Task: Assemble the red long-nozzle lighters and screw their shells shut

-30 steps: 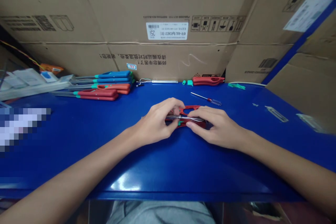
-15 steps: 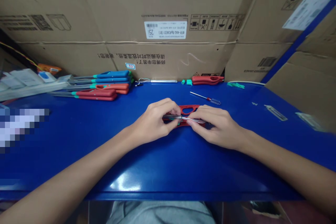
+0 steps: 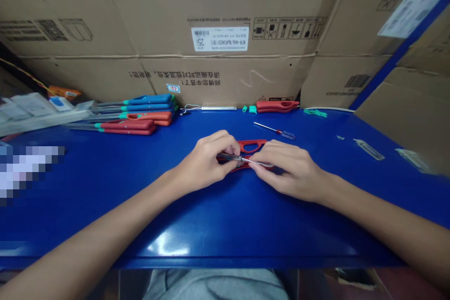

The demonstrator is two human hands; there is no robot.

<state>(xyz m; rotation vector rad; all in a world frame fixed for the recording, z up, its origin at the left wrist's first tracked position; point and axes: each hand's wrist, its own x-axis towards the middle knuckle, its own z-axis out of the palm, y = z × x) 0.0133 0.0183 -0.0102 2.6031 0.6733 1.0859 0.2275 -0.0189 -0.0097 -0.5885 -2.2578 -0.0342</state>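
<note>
Near the middle of the table, my left hand [image 3: 213,157] is closed on a thin metal tube [image 3: 230,156], gripped between thumb and fingers. White wires [image 3: 250,161] come out of the tube's right end, and my right hand [image 3: 288,166] pinches them. Beneath and behind both hands lie red plastic lighter handle shells [image 3: 252,146], one with an oval trigger opening. The nearer shell is mostly covered by my fingers. What lies under my right palm is hidden.
Several blue and red long lighters [image 3: 140,124] are stacked at the left. Along the back lie a metal tube with wires [image 3: 218,108], green caps [image 3: 252,109] and a red handle [image 3: 276,106]. A screwdriver [image 3: 276,131] sits behind my right hand. Cardboard [image 3: 176,70] walls the back.
The tube's wired end has dipped slightly and shifted a little left. Both hands keep their grips, and the wires look drawn closer together at my right fingertips.
</note>
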